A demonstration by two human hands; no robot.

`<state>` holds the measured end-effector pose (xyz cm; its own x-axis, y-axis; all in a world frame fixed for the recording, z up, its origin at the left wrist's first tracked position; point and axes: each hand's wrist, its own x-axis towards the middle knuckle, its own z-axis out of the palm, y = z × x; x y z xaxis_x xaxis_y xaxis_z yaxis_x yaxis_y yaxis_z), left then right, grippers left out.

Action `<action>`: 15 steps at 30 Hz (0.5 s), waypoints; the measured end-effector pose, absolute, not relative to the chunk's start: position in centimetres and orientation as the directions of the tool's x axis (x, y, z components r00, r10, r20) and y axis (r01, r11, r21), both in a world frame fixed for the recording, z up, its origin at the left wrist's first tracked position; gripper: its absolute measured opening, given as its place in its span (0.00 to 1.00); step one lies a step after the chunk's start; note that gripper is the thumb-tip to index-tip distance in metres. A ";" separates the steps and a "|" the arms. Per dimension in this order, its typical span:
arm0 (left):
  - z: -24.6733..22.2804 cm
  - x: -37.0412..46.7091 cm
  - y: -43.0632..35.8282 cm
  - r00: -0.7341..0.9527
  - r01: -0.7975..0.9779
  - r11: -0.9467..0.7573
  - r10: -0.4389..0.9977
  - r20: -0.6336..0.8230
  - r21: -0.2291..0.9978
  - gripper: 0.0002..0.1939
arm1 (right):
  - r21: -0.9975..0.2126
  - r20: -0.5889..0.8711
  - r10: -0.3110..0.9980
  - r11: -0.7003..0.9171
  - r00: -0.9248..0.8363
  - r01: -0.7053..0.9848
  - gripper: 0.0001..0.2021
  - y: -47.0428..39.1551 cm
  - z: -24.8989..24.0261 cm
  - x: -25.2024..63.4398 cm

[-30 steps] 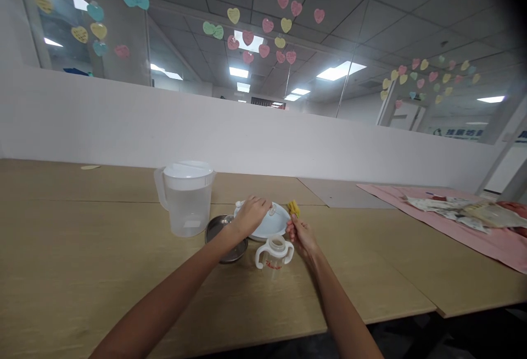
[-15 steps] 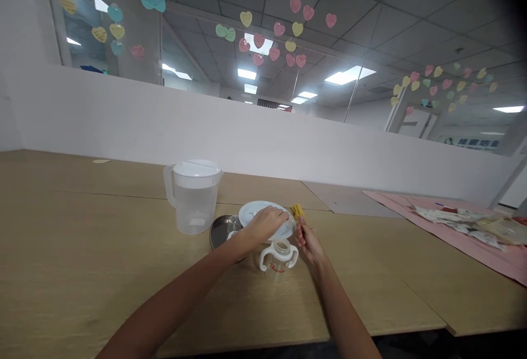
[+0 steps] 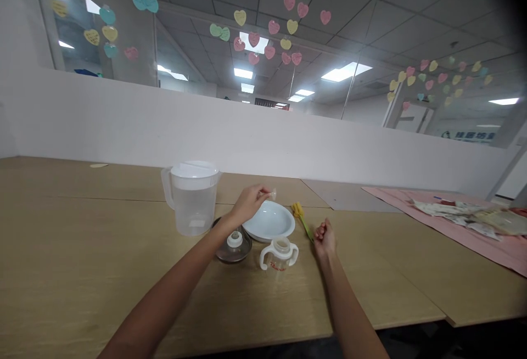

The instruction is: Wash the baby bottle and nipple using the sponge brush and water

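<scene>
The pitcher (image 3: 195, 205) stands by the metal dish (image 3: 240, 255) holding 1 white-ringed part (image 3: 234, 240). Your left hand (image 3: 249, 203) pinches a clear piece (image 3: 274, 194) near the bowl (image 3: 269, 220); the 2-handled bottle (image 3: 279, 261) sits nearer you. The brush (image 3: 298, 211) reaches toward your curled right hand (image 3: 325, 237); whether gripped, I cannot tell.

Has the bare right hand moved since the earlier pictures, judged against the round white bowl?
Yes. The right hand has shifted to the right, farther from the white bowl.

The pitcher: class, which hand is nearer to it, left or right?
Left. The left hand is right of the pitcher, by the white bowl; the right hand is farther right, past the bowl.
</scene>
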<state>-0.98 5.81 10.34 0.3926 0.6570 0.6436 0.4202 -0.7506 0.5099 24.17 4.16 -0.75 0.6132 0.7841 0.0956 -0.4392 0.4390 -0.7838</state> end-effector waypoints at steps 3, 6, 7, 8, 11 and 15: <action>10.4 -1.0 6.4 0.345 0.262 -0.712 0.699 0.626 0.651 0.09 | -0.799 0.017 0.766 0.397 0.643 -0.452 0.15 4.4 -1.1 23.6; 9.8 -0.7 6.6 0.373 0.223 -0.705 0.700 0.609 0.673 0.08 | -0.829 -0.008 0.750 0.365 0.661 -0.424 0.15 4.4 -1.2 22.8; 9.5 -0.6 6.7 0.387 0.244 -0.714 0.692 0.610 0.656 0.08 | -0.833 -0.007 0.745 0.364 0.667 -0.416 0.15 4.4 -1.2 22.6; 9.2 -0.5 6.7 0.403 0.280 -0.727 0.681 0.611 0.626 0.07 | -0.835 -0.007 0.737 0.368 0.675 -0.409 0.15 4.4 -1.2 22.6; 8.3 -0.4 6.6 0.489 0.478 -0.753 0.656 0.575 0.452 0.08 | -0.840 -0.012 0.710 0.375 0.704 -0.393 0.15 4.4 -1.3 22.8; 7.4 -0.3 6.7 0.581 0.657 -0.715 0.681 0.445 0.237 0.09 | -0.850 -0.015 0.669 0.383 0.743 -0.362 0.13 4.4 -1.3 23.0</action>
<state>-0.33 6.70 7.41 0.5813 0.6813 0.4449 0.6571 -0.7155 0.2372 22.97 4.38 -1.30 0.7435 0.6686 -0.0149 -0.3616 0.3832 -0.8499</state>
